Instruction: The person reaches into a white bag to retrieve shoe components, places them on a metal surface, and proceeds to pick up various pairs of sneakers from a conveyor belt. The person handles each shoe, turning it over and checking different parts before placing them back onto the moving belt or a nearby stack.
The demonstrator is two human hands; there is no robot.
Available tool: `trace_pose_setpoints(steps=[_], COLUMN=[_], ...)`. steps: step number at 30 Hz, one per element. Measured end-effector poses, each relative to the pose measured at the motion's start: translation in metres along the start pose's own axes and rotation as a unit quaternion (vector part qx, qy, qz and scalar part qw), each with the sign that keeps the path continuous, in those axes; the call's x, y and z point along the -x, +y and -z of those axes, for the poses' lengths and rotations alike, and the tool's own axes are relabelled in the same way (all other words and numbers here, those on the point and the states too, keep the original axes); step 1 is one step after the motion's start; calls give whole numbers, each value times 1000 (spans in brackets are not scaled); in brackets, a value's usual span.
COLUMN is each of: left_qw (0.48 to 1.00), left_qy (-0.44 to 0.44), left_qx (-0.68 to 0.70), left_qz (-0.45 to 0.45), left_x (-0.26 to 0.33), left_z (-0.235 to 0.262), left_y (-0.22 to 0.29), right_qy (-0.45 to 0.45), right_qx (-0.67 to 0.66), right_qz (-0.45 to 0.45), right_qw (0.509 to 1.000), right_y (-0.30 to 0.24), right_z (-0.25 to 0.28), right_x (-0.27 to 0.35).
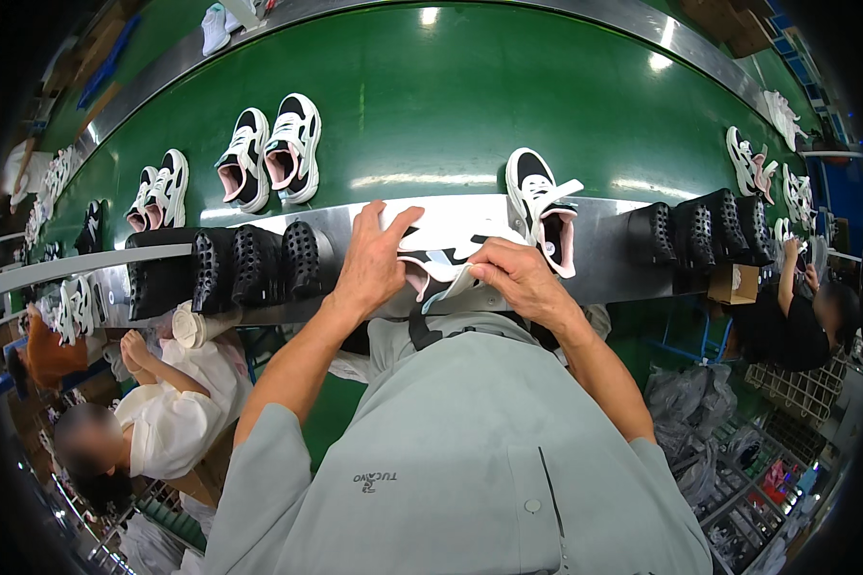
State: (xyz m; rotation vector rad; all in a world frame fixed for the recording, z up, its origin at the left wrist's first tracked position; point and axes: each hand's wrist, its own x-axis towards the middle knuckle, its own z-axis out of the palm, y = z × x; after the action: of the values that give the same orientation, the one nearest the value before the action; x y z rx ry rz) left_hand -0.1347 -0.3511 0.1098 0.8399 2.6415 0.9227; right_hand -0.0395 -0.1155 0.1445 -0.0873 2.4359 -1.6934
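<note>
In front of my waist a white and black sneaker (455, 227) with pink lining lies on its side at the metal edge of the bench. My left hand (374, 254) is closed round one end of it, fingers over the white part. My right hand (520, 276) pinches a pale flap at the shoe's opening, thumb and forefinger together. Just beyond my right hand, a matching sneaker (529, 182) rests partly on the metal edge, its white strap sticking out and its pink lining showing.
A green conveyor surface (422, 105) runs across ahead, carrying pairs of sneakers (292, 149) at left and right. Black studded blocks (302, 259) line the near edge on both sides. A seated person (177, 412) works at left, another person (796, 326) at far right.
</note>
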Motion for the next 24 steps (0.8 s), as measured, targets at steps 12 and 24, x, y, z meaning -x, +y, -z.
trace_pose_setpoints(steps=[12, 24], left_qw=[990, 986], left_qy=[-27, -65], left_qx=[12, 42], left_qz=[-138, -148], left_x=[-24, -25], left_z=[14, 16], left_y=[6, 16], right_qy=[-35, -106], right_qx=[49, 45], right_qz=[-10, -143], right_qw=[998, 983], right_y=[2, 1], right_z=[-5, -12], right_x=[-22, -37])
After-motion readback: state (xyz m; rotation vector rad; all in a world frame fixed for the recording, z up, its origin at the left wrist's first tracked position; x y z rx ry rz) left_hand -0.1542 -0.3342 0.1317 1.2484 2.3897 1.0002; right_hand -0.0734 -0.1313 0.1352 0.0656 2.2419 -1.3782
